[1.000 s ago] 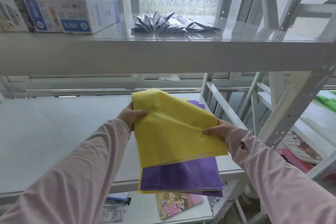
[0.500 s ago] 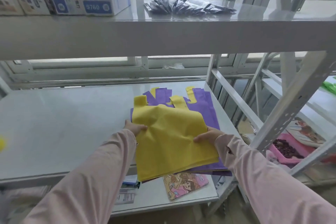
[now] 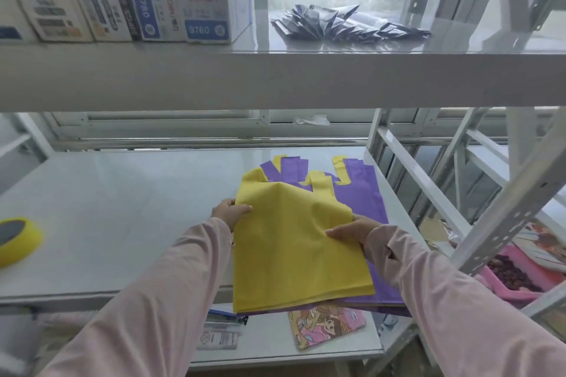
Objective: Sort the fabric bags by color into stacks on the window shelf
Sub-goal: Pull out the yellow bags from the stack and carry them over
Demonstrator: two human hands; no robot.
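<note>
Left hand (image 3: 228, 214) pinches yellow bag (image 3: 294, 248) at bag's 9 o'clock edge, thumb on top. Right hand (image 3: 352, 231) pinches its 3 o'clock edge. Bag lies between hands, on top of pile, near end past shelf (image 3: 122, 208) edge. Bag bright yellow, puffed up in middle, straps at 12 o'clock. Purple bags (image 3: 364, 193) under it, poking out at 12 and 3 o'clock. Yellow roll (image 3: 15, 239) well apart at 9 o'clock.
</note>
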